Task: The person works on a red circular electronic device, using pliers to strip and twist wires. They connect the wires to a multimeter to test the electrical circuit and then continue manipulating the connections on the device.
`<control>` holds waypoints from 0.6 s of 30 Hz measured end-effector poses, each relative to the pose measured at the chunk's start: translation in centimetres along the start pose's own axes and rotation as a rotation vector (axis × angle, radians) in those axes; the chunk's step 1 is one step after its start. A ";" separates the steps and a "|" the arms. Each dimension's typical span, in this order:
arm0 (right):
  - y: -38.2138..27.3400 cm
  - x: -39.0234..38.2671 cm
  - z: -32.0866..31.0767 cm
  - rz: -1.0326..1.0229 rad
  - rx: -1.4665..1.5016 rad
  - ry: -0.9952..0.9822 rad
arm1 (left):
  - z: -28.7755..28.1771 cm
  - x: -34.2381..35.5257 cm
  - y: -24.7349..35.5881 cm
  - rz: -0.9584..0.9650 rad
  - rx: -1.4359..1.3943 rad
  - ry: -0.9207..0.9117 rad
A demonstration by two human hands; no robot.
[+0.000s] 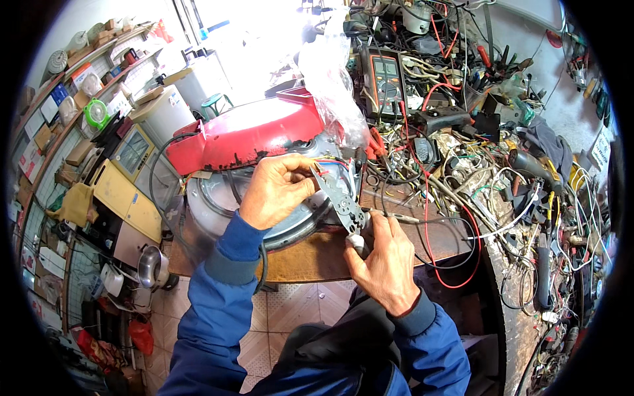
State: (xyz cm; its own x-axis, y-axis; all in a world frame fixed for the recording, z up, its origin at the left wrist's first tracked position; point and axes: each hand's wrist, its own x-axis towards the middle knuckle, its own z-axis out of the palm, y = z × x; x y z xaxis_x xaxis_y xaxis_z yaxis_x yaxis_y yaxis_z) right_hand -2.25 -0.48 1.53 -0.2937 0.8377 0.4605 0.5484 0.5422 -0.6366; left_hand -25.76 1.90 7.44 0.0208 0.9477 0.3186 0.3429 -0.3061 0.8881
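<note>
A round appliance with a red lid [247, 135] and a silvery metal body [218, 204] lies tipped on the wooden bench [310, 257]. My left hand [277, 188] pinches thin coloured wires [330, 162] coming out of it. My right hand [383, 254] grips the handles of a metal wire-stripping plier [343, 204], whose jaws point up toward those wires beside my left fingers. A black cord [158, 185] loops from the appliance to the left. Both forearms wear blue sleeves.
A multimeter [384, 79] stands behind, with red and black leads [429, 218] trailing across the bench. A clear plastic bag [330, 72] hangs over the lid. Tangled cables and tools crowd the right side. Old appliances and shelves fill the left. Tiled floor lies below.
</note>
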 end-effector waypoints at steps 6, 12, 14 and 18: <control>0.3 0.0 0.8 -0.036 0.001 0.048 | -0.1 0.0 0.0 0.019 0.010 -0.007; 0.2 0.3 1.2 -0.060 0.015 0.109 | -0.1 -0.1 0.2 0.007 -0.022 -0.023; 0.1 0.3 1.2 -0.056 0.011 0.109 | -0.1 -0.1 0.3 0.003 -0.017 -0.029; 0.0 0.3 1.2 -0.065 0.036 0.121 | -0.1 0.0 -0.3 0.033 -0.030 -0.014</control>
State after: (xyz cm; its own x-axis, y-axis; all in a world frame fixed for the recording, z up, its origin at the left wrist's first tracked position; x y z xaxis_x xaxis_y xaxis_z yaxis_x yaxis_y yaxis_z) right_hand -3.32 -0.14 0.91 -0.2306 0.7877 0.5713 0.5019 0.5993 -0.6237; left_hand -25.98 1.99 7.17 0.0446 0.9381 0.3434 0.3138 -0.3395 0.8867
